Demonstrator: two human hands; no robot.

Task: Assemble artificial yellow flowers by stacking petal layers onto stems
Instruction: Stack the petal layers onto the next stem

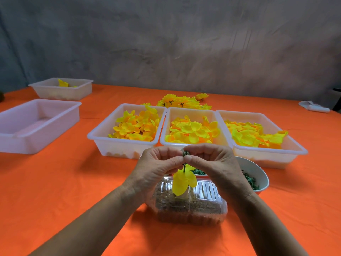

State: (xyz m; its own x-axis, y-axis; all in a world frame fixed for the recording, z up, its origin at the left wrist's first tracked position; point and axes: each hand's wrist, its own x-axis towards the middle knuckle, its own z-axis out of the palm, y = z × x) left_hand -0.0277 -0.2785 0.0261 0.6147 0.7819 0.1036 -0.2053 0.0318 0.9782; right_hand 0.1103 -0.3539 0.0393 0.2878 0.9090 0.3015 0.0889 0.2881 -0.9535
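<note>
Two hands meet in front of me, above the near middle of the orange tablecloth [55, 182]. My left hand [156, 167] and right hand [212, 163] both have their fingers curled inward, fingertips pinching the thin green stem [184, 166] between them. The stem's small, dark, knobby top shows just above my fingertips; the shaft runs down between my thumbs. A yellow petal layer [182, 180] is threaded on the stem and hangs just below my fingers, soft and fabric-like, with rounded lobes drooping downward.

Directly beneath the petals sits a clear plastic container [190, 206], ribbed and glossy, with brown grainy contents showing through its walls. Just to its right, partly behind my right wrist, stands a white round bowl [258, 170] holding dark green, stringy pieces.

Farther off, three translucent white rectangular bins stand side by side, rims touching: the left bin [103, 137], the middle bin [166, 139] and the right bin [295, 146], each heaped with loose yellow-orange petals, cupped and smooth-looking. Beyond them lies a pile of finished yellow flowers [182, 101] with dark centres. To the far left are a near translucent tray [27, 141] and a smaller far tray [60, 93] with some yellow petals inside.
</note>
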